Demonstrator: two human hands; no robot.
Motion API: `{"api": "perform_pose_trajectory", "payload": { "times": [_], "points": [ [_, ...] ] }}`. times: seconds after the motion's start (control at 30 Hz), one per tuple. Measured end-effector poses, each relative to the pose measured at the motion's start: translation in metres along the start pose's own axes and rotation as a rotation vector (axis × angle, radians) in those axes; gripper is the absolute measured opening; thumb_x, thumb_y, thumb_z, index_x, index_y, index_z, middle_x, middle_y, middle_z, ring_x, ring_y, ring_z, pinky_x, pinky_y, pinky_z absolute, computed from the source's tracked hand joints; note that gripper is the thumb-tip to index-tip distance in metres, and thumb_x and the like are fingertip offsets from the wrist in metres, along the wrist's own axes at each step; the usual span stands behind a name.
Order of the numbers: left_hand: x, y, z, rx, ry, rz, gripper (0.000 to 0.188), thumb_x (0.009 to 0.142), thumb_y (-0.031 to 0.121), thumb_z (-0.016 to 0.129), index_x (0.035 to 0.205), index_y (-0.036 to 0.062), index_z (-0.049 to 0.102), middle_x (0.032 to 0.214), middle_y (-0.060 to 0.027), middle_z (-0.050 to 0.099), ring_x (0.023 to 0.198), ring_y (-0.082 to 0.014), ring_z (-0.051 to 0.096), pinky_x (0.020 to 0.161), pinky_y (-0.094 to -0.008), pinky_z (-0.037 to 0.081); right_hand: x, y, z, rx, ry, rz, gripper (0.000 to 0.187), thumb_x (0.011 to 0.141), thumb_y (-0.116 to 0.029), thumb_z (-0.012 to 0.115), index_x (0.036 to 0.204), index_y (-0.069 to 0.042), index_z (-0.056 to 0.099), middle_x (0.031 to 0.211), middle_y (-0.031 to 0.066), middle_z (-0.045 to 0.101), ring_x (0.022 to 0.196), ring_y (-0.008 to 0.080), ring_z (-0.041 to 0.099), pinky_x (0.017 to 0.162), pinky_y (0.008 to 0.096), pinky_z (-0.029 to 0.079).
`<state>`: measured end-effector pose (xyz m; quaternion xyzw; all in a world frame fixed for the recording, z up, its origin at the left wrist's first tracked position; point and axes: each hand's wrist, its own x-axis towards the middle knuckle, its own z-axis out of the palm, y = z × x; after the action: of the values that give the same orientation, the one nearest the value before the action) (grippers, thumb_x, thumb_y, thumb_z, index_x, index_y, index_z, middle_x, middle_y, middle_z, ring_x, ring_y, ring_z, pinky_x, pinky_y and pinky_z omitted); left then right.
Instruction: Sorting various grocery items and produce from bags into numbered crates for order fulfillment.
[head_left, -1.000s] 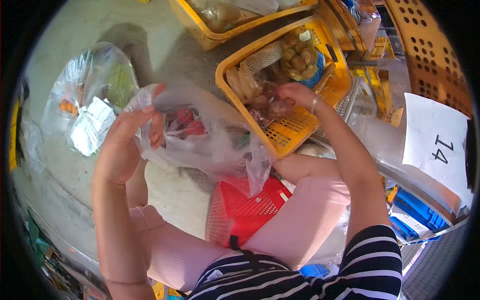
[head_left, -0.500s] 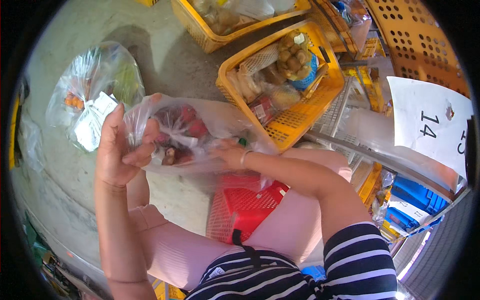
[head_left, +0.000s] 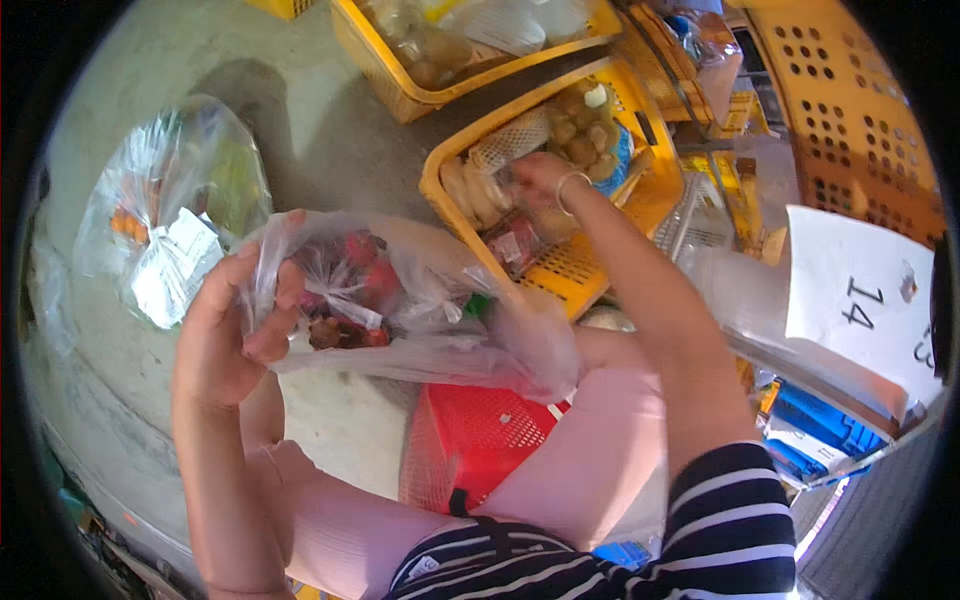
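Red produce [head_left: 378,285] is already contained in the plastic bag [head_left: 440,255] clamped by the left hand [head_left: 228,325]; round produce [head_left: 588,140] is left in the yellow crate [head_left: 562,277]; the grip of the right hand [head_left: 547,183] cannot be told.

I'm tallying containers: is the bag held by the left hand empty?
Not empty: the bag has red items and a brown one showing inside its translucent plastic.

Shirt [head_left: 510,566]: navy or black, hard to tell in this light, with white stripes. Right sleeve [head_left: 733,510] short, same stripes. Small white tag [head_left: 427,565] on the front. Pants [head_left: 360,515] pale pink, finely ribbed, cropped around the knee. Short black strap [head_left: 459,502] at the waist. Left hand [head_left: 235,325] bare; right hand [head_left: 542,180] bare, thin pale bracelet [head_left: 564,186] on that wrist.
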<state>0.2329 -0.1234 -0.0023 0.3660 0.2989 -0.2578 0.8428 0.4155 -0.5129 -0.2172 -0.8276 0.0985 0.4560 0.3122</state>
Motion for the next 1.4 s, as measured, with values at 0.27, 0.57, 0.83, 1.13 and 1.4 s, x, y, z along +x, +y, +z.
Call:
{"api": "perform_pose_trajectory", "payload": {
  "times": [0.27,0.57,0.83,1.13,1.4],
  "points": [
    [0.012,0.003,0.0,-0.017,-0.072,0.023,0.05,0.088,0.034,0.048,0.125,-0.0005,0.048,0.071,-0.0016,0.051,0.043,-0.0042,0.034,0.036,-0.018,0.023,0.119,0.033,-0.005,1.189,0.535,0.203,0.046,0.08,-0.038,0.064,0.116,-0.011,0.054,0.116,0.007,0.057,0.105,0.0272,0.054,0.09,0.0442,0.042],
    [-0.007,-0.001,-0.005,-0.114,-0.14,0.02,0.052,0.089,0.036,0.046,0.133,0.0093,0.042,0.064,0.0022,0.046,0.043,-0.003,0.032,0.04,-0.0169,0.023,-0.146,-0.069,0.149,1.853,-0.409,-0.486,0.052,0.083,-0.034,0.062,0.125,-0.009,0.045,0.12,0.0093,0.053,0.11,0.0263,0.051,0.097,0.0441,0.04],
    [-0.016,-0.003,-0.033,-0.312,-0.2,0.004,0.05,0.091,0.042,0.043,0.133,0.0154,0.042,0.059,0.0041,0.041,0.036,0.0,0.026,0.033,-0.0134,0.02,-0.131,0.055,0.297,0.24,0.393,-0.38,0.068,0.066,-0.002,0.071,0.127,-0.002,0.04,0.122,0.0143,0.051,0.117,0.028,0.047,0.1,0.0363,0.036],
    [-0.022,-0.003,-0.042,0.024,-0.353,-0.075,0.055,0.093,0.045,0.042,0.14,0.0169,0.032,0.05,0.0059,0.035,0.032,0.0001,0.026,0.031,-0.0142,0.019,-0.091,0.096,0.243,-0.521,0.577,-0.012,0.048,0.075,-0.012,0.063,0.119,0.001,0.049,0.121,0.0224,0.051,0.114,0.0364,0.047,0.099,0.0426,0.035],
    [-0.021,0.002,-0.019,0.175,-0.002,0.039,0.055,0.09,0.036,0.046,0.135,0.0049,0.039,0.055,0.0004,0.039,0.047,-0.0071,0.035,0.041,-0.0185,0.027,-0.041,-0.036,0.08,0.82,1.098,-0.686,0.027,0.085,-0.017,0.06,0.108,-0.004,0.054,0.097,0.0083,0.059,0.085,0.0176,0.054,0.079,0.0326,0.043]
  ]
}}
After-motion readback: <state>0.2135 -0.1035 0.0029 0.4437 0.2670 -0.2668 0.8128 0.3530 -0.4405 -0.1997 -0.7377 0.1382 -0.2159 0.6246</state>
